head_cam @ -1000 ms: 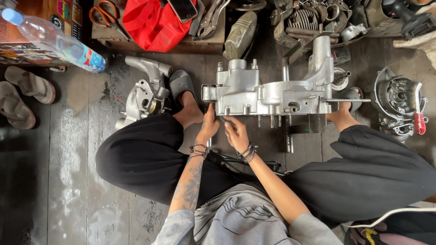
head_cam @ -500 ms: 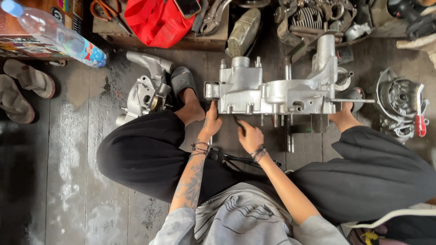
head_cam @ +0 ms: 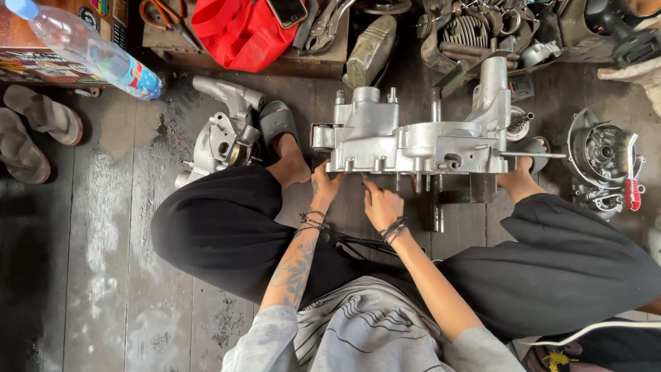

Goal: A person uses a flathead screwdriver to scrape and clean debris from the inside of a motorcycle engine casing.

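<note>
Presently both hands work the near edge of the grey engine casing (head_cam: 413, 141): left hand (head_cam: 326, 187) grips its corner, right hand (head_cam: 382, 204) fingers the underside studs. Next move calls for steady support.

A dark, worn plank floor (head_cam: 103, 275) carries everything. A silver engine casing (head_cam: 413, 141) stands on it just beyond the left grip (head_cam: 325, 187) and right grip (head_cam: 382, 205). Farther left lie a smaller casing part (head_cam: 217, 138), a plastic bottle (head_cam: 86, 48) and two sandals (head_cam: 31, 134).
</note>
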